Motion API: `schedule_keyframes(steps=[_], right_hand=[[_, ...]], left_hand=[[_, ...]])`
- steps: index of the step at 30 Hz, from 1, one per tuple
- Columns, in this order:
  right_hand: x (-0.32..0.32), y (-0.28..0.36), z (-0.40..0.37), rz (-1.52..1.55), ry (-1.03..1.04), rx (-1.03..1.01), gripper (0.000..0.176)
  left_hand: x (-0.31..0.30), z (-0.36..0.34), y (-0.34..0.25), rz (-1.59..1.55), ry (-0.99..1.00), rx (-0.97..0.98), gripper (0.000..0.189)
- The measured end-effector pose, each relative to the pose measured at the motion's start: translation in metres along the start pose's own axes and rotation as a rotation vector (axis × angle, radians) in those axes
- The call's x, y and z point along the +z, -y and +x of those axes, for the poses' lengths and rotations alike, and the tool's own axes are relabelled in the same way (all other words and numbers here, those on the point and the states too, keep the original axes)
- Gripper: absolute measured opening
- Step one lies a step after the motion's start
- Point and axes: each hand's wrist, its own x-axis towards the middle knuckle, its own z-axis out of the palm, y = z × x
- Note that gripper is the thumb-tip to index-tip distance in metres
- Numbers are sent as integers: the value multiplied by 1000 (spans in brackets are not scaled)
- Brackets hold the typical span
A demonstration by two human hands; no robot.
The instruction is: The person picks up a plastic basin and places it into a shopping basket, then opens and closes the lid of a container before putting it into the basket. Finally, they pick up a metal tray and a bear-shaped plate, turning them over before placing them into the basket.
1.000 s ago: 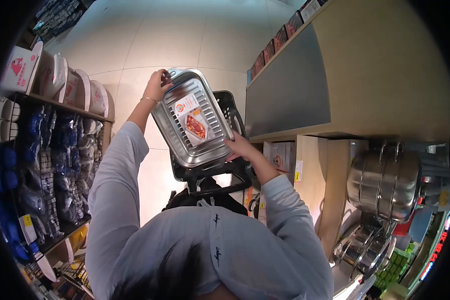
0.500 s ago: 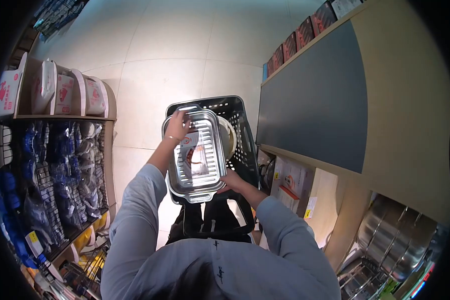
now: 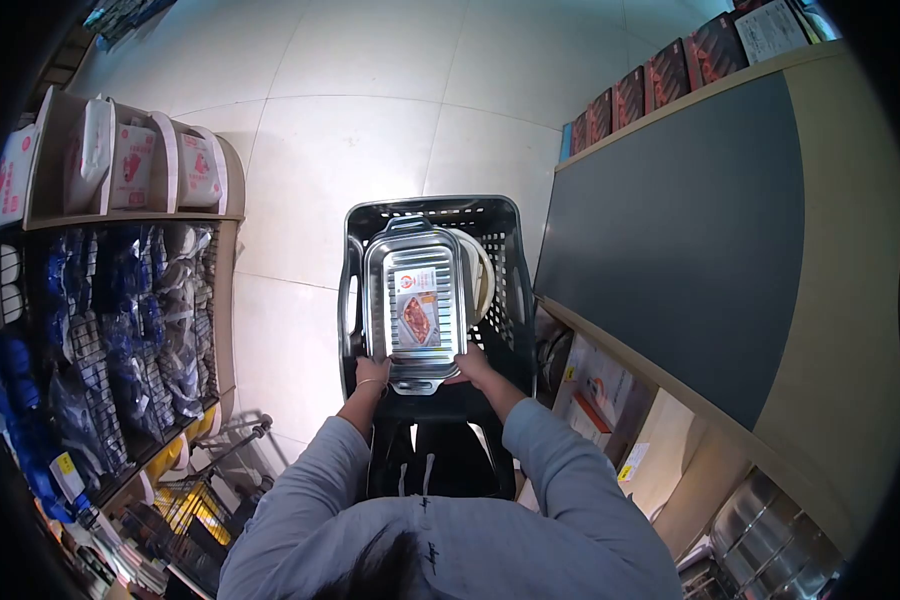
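- Centre frame, left hand (image 3: 372, 372) and right hand (image 3: 476, 366) are gripping the metal tray (image 3: 375, 300) by its lower corners.
- It's looking stiff, lightish, slick; end handles (image 3: 417, 388) are probably offering surer holds.

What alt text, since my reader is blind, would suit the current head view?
A person's left hand and right hand hold the near corners of a metal tray with a food-picture label over a black basket. Around it are a tiled floor, shelves of packaged goods at left and a wooden unit at right.
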Motion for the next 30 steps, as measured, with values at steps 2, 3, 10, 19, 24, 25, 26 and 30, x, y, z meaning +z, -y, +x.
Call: schedule_keyframes(steps=[2, 3, 10, 19, 24, 25, 26, 30], right_hand=[[2, 1, 6, -5, -13, -8, 42], [5, 3, 7, 1, -27, -15, 42], [15, 3, 16, 84, -58, -2, 40], [14, -32, 51, -515, -395, -231, 19], [19, -25, 36, -727, -554, -334, 32], [19, -22, 31, -723, -560, -337, 32], [20, -18, 25, -699, -537, -318, 35], [23, -4, 6, -678, -458, -204, 39]], left_hand=[[5, 10, 7, 54, 42, -67, 54], [5, 13, 10, 68, 126, -100, 50], [-1, -12, -9, -240, 182, -305, 32], [45, 23, 32, -877, 400, -550, 24], [38, 31, 46, -1026, 468, -568, 22], [33, 30, 45, -1017, 485, -550, 22], [29, 29, 42, -1014, 487, -544, 22], [15, 27, 34, -529, 556, -113, 28]])
